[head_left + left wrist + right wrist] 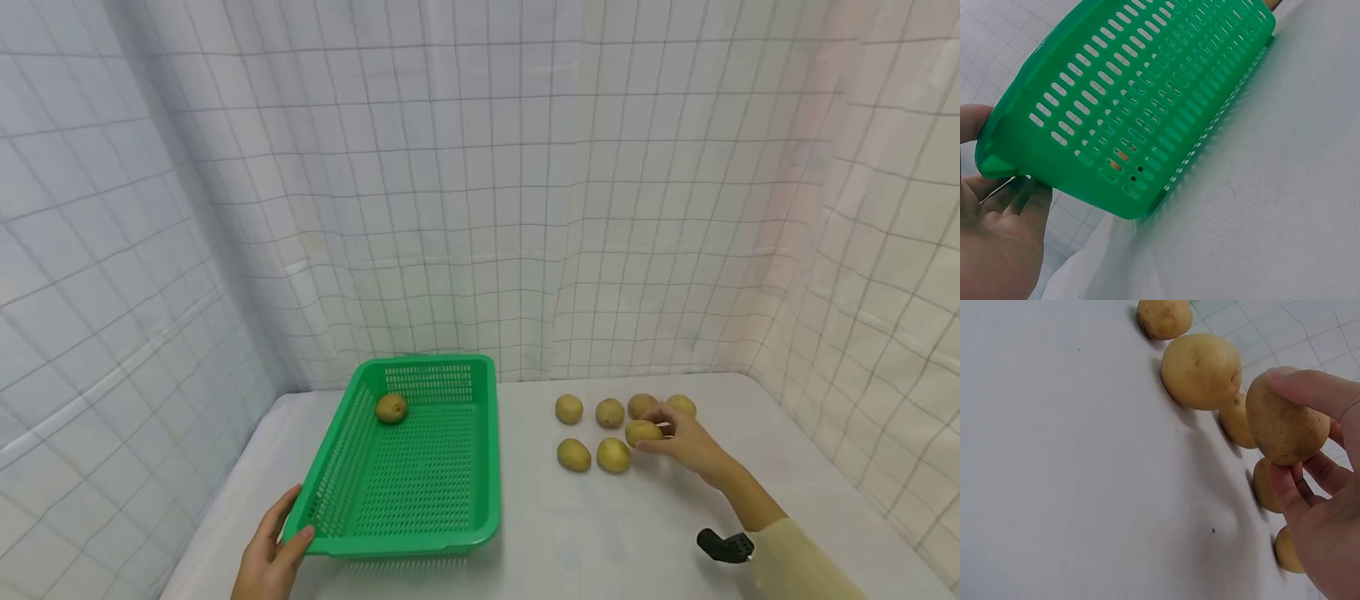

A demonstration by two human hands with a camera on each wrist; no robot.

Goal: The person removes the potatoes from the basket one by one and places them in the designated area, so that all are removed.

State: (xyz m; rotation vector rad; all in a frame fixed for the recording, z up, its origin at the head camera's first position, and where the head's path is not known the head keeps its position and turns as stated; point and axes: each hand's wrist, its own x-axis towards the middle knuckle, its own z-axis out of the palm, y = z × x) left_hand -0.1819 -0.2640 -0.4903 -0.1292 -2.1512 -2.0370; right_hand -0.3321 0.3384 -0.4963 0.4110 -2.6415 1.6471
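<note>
**Count of items on the worktop**

I count eight potatoes in all. One potato (391,408) lies inside the basket. Six lie loose on the worktop (600,533): (569,408), (610,412), (640,404), (683,405), (573,454), (613,455). One more, the held potato (642,432), is pinched in my right hand (686,446). Baskets: one green basket (420,492). Hands in view: two, with my left hand (270,558) gripping the basket's near corner.

Staged recording booth, grid-cloth walls (480,167), white table (600,533)
</note>
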